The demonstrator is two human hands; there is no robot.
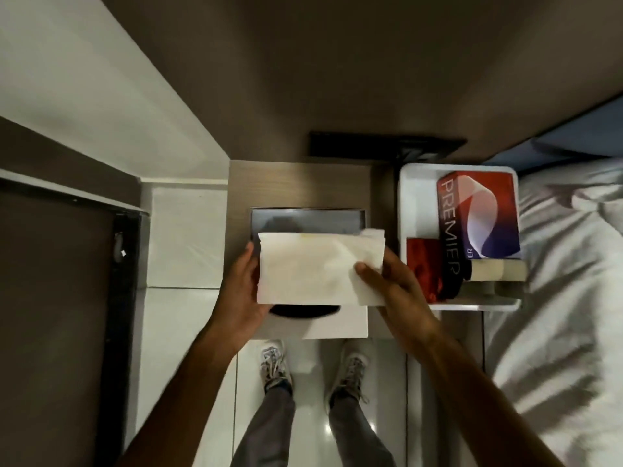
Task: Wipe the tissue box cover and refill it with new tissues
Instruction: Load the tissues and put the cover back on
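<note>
A thick stack of white tissues (pixel 310 267) is held between both hands above a small bedside table (pixel 300 183). My left hand (pixel 241 291) grips its left edge; my right hand (pixel 392 284) pinches its right end, thumb on top. Behind the stack lies the dark open tissue box cover (pixel 308 220), its inside facing up. Below the stack a white piece with a dark oval opening (pixel 323 320) rests at the table's front edge.
A white tray (pixel 416 197) on the right holds a red and blue "PREMIER" tissue box (pixel 482 214), a red cloth (pixel 423 267) and a paper roll (pixel 499 269). A bed with white sheets (pixel 566 281) lies further right. A dark door stands left. My feet are on the tiled floor.
</note>
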